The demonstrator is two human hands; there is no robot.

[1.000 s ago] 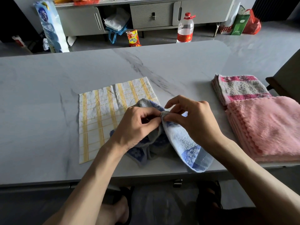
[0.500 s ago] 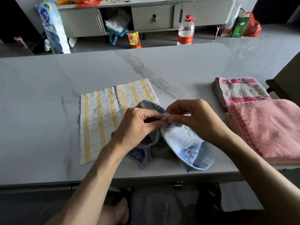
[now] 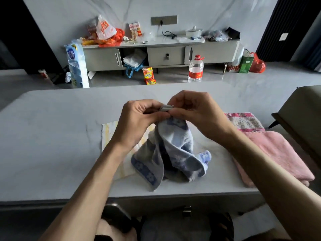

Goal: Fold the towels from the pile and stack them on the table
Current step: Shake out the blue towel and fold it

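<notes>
A blue patterned towel (image 3: 173, 153) hangs crumpled from both my hands above the grey marble table (image 3: 52, 145), its lower folds resting on the tabletop near the front edge. My left hand (image 3: 137, 122) and my right hand (image 3: 194, 112) pinch its top edge side by side, raised over the table. Under the towel lies a white towel with yellow stripes (image 3: 109, 136), spread flat and mostly hidden by my left arm. At the right sit a pink fluffy towel (image 3: 278, 153) and behind it a folded pink-and-beige towel (image 3: 246, 122).
A chair (image 3: 304, 110) stands at the table's right end. Beyond the table's far edge are a grey sideboard (image 3: 165, 54) with clutter, a water bottle (image 3: 196, 69), a snack bag (image 3: 149, 76) and bags on the floor.
Both hands have lifted the blue towel's pinched edge up off the table, so it now hangs. The head camera has tilted upward, showing more of the room.
</notes>
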